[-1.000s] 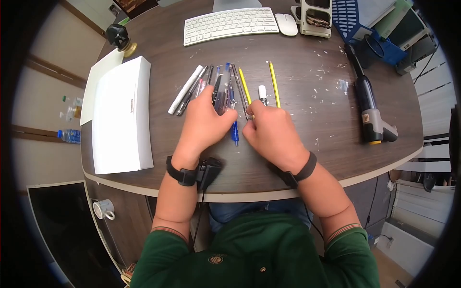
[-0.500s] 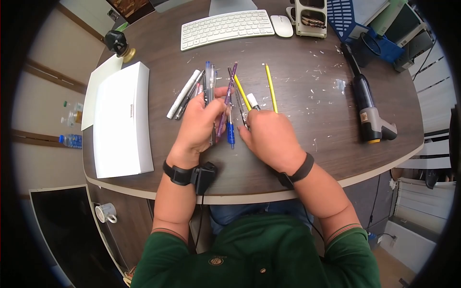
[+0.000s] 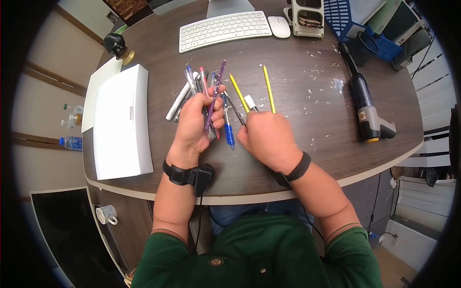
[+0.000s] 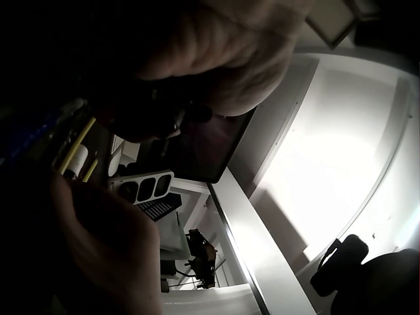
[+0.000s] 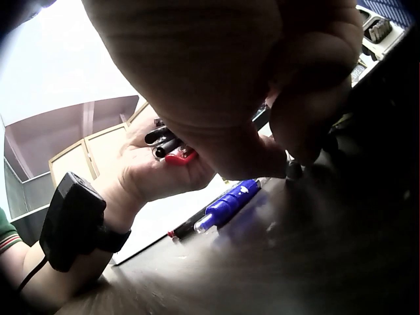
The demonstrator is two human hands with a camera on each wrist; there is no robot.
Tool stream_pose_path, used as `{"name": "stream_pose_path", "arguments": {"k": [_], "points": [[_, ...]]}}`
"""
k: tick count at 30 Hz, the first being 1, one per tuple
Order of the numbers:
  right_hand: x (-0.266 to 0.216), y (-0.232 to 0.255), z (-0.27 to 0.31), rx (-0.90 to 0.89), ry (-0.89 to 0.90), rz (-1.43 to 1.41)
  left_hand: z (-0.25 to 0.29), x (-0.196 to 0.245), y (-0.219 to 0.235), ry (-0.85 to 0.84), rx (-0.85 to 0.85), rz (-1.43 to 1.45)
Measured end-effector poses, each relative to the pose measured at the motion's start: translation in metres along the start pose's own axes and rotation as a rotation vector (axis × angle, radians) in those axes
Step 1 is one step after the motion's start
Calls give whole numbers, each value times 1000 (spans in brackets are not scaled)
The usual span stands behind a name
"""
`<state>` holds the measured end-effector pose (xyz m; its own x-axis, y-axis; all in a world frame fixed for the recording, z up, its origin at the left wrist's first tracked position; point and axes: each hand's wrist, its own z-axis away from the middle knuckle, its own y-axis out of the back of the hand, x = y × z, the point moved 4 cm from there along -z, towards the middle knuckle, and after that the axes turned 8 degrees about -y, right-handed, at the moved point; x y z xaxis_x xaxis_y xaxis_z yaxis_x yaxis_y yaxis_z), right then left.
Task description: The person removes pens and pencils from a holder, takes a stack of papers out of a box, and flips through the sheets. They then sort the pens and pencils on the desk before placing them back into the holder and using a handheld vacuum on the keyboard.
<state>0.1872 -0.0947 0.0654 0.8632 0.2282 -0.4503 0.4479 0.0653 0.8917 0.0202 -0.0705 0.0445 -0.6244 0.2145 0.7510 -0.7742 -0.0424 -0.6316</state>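
In the head view my left hand grips a bundle of pens, with clear blue-capped pens, a red pen and a purple patterned pencil sticking up out of it. Pen ends show below that hand in the right wrist view. My right hand is low at the desk, curled over a white-capped marker and two yellow pencils; their lower parts are hidden. Between the hands lie a blue pen and a dark pencil.
A white marker lies left of the bundle, near a white box. Keyboard, mouse and a holder stand at the back. A handheld vacuum lies at right, beyond scattered white scraps.
My left hand has gathered pens and the purple pencil and turned them up in its grip. The right hand stays over the marker and yellow pencils; the marker now leans more to the left.
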Motion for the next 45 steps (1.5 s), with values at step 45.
{"name": "stream_pose_path", "arguments": {"k": [45], "points": [[4, 9, -5, -170, -135, -710, 2, -21, -5, -65, -15, -23]]}}
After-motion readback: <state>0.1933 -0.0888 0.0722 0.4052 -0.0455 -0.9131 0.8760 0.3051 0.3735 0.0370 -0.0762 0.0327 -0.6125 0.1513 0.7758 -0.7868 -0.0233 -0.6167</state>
